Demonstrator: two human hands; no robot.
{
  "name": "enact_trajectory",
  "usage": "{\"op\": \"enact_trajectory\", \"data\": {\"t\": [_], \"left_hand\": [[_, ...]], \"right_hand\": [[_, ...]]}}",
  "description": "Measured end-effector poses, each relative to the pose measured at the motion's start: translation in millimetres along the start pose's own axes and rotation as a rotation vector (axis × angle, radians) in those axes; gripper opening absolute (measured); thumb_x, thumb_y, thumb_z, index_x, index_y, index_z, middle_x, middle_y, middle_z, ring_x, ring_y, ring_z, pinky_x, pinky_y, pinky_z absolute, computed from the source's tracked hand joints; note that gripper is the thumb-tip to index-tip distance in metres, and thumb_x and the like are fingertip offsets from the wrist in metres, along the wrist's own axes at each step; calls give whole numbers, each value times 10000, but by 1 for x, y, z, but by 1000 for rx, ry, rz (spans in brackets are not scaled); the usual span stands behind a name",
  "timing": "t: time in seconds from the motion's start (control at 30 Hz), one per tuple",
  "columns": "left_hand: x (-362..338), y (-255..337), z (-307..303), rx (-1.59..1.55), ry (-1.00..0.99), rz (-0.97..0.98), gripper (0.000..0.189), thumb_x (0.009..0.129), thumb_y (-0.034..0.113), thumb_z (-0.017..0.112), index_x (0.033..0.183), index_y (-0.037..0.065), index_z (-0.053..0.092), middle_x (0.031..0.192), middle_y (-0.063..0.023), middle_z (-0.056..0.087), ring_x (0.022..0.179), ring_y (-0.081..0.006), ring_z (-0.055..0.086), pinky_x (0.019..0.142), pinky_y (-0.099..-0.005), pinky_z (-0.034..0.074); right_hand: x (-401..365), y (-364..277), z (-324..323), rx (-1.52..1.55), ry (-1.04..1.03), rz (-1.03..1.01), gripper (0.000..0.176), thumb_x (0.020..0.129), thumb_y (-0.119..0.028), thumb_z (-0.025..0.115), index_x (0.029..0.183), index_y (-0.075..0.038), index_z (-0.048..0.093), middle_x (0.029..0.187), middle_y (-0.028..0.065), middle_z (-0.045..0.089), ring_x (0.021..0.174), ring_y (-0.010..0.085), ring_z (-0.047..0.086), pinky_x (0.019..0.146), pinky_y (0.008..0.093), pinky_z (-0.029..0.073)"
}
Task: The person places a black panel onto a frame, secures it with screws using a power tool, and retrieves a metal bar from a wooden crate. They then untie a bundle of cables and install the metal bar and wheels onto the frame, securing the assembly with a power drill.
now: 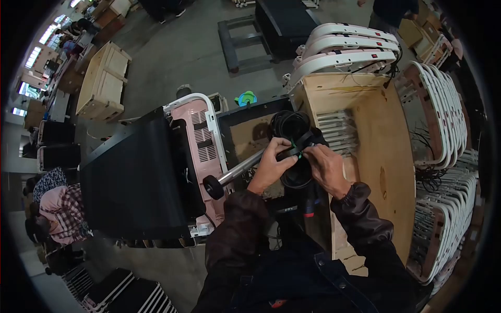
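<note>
Dark sleeves [235, 219] nearest lens. Far left: black panel [135, 177], pink casing [201, 133], metal rod [242, 168]. Left hand [271, 159] clenched on black cable coil [289, 122], held beside wooden crate [389, 156]. Right hand [324, 166] pinches green tie [294, 143] at coil. Judged step: binding coil. Next calls for steady coil, snug pull. White frames [449, 120] far right.

The coiled cable [290, 126] sits between our left hand [273, 163] and right hand [326, 168]. Left of it lies the metal rod [241, 169], right of it the wooden crate [383, 151], with curved frames [344, 48] stacked behind it.
</note>
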State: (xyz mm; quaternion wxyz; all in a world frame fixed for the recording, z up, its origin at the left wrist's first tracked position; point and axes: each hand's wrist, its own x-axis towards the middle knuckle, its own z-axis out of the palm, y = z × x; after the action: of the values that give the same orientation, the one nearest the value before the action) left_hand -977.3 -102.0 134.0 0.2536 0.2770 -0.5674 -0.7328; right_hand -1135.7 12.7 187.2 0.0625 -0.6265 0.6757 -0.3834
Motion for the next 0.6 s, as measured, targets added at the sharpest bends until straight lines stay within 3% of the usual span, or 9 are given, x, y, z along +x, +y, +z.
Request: {"op": "enact_trajectory", "data": {"t": [0.1, 0.17, 0.3, 0.37, 0.4, 0.47, 0.6], "left_hand": [[7, -25, -8, 141, -11, -44, 354, 895, 62, 718, 1179, 20, 512, 1151, -92, 608, 1122, -157, 580, 980, -323, 449], [8, -40, -13, 305, 109, -30, 328, 900, 65, 733, 1137, 19, 512, 1119, -96, 606, 1100, -163, 586, 961, -326, 459], [1, -52, -19, 121, 144, -97, 349, 844, 19, 756, 1074, 20, 493, 1143, -128, 562, 1143, -258, 599, 969, -366, 465], [-4, -40, -17, 690, 358, -1, 361, 806, -13, 756, 1054, 12, 494, 1168, -164, 535, 1105, -349, 589, 945, -389, 476], [-5, -38, -16, 763, 374, 158, 355, 796, -18, 740, 1079, 21, 529, 1190, -182, 536, 1105, -411, 565, 941, -419, 475], [-1, -35, -10, 722, 304, 172, 348, 804, -10, 736, 1093, 31, 547, 1199, -177, 540, 1126, -410, 567, 945, -428, 476], [8, -41, -15, 701, 209, 193, 378, 830, 15, 719, 1185, 62, 600, 1204, -169, 559, 1137, -416, 583, 944, -455, 482]], "right_hand": [[3, 15, 20, 42, -90, 84, 100, 881, -44, 695, 971, -61, 654, 802, 126, 622, 750, 351, 642, 615, 417, 500], [3, 33, 36, 78, -106, 91, 81, 894, -63, 688, 967, -60, 654, 803, 134, 634, 756, 360, 648, 617, 425, 501], [10, 54, 67, 198, -186, 178, 76, 926, -125, 671, 958, -59, 654, 830, 158, 677, 782, 382, 667, 624, 451, 505], [18, 59, 70, 170, -251, 222, 137, 923, -121, 698, 1010, -16, 680, 844, 184, 691, 757, 390, 680, 627, 409, 519], [25, 59, 71, 160, -299, 234, 143, 922, -133, 700, 998, -13, 684, 830, 184, 693, 759, 388, 683, 624, 408, 517], [35, 61, 72, 215, -342, 254, 135, 912, -127, 699, 966, -4, 690, 743, 157, 693, 704, 387, 674, 617, 397, 511], [41, 72, 69, 310, -460, 372, 114, 899, -113, 700, 947, -10, 696, 789, 126, 678, 730, 341, 672, 650, 380, 513]]}}
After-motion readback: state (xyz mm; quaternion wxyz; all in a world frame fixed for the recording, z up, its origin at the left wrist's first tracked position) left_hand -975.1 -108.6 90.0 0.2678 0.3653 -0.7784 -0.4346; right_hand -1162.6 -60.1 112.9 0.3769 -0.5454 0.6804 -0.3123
